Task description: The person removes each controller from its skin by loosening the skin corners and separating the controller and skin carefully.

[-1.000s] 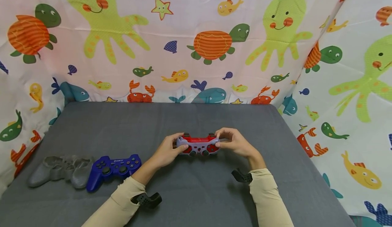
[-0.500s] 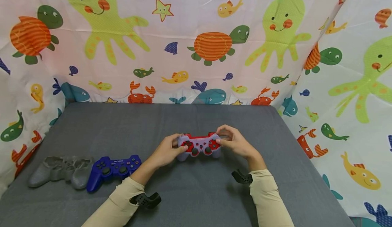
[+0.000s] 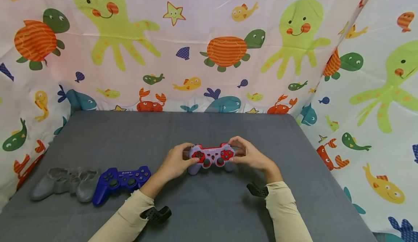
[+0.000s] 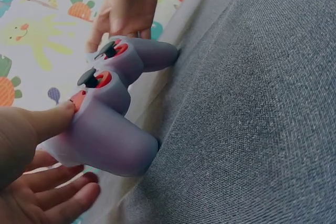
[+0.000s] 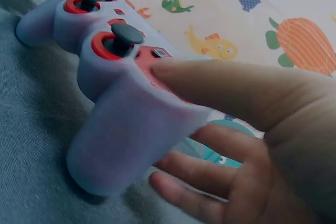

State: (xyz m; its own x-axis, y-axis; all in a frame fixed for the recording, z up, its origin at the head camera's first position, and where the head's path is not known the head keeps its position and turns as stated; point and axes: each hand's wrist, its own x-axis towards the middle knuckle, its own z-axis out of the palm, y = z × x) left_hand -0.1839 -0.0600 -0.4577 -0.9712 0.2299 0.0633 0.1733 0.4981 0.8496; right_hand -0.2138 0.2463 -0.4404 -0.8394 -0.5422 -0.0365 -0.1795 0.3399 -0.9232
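Note:
A red game controller [image 3: 213, 156] in a pale lilac silicone sleeve [image 4: 113, 145] is held between both hands over the middle of the table. My left hand [image 3: 173, 161] pinches its left end, thumb on the red face beside the direction buttons, fingers behind and below. At the other end my right hand [image 3: 250, 155] grips it, the thumb lying over the button side and the fingers spread underneath. Both black thumbsticks face up, and the handles point toward me. In the wrist views the handle tips come right down at the grey cloth [image 5: 31, 103].
To the left lies a blue Sony controller [image 3: 121, 181], its right side close to my left forearm. Beside it rests a hollow grey silicone controller sleeve [image 3: 65, 183]. A curtain printed with sea animals [image 3: 196, 24] hangs behind and along both sides of the grey table [image 3: 137, 133].
The controller has tilted, so its face with the thumbsticks now shows where its front edge showed before. Both hands keep their hold with only slight shifts.

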